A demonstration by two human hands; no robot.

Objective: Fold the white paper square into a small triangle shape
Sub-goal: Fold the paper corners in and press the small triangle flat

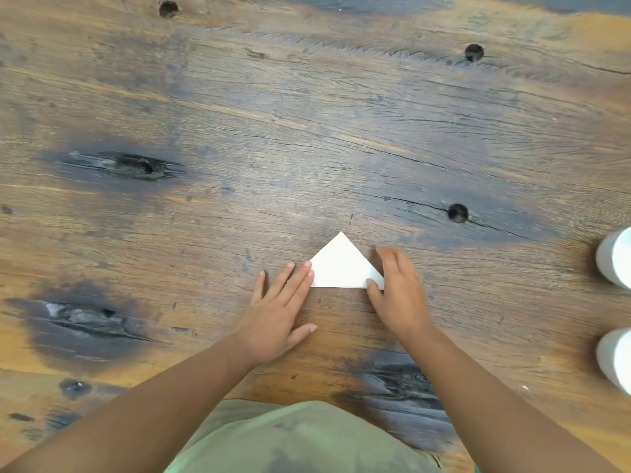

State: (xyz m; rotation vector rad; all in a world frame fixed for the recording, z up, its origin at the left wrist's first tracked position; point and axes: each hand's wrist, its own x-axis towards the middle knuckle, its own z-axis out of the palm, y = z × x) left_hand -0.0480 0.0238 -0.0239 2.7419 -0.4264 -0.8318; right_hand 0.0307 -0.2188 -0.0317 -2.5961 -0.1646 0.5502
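Note:
The white paper (pixel 341 266) lies flat on the wooden table as a triangle, its apex pointing away from me and its long edge towards me. My left hand (pixel 283 308) rests palm down, fingers spread, with two fingertips touching the triangle's left corner. My right hand (pixel 397 291) sits at the right corner, thumb pressed on top of that corner and the fingers curved along the paper's right edge. Neither hand lifts the paper.
The table (pixel 307 148) is rough dark-stained wood with knots and small round holes (pixel 458 213). Two white cylindrical objects stand at the right edge, one further away (pixel 616 257) and one nearer (pixel 618 356). My green shirt (pixel 300 438) fills the bottom.

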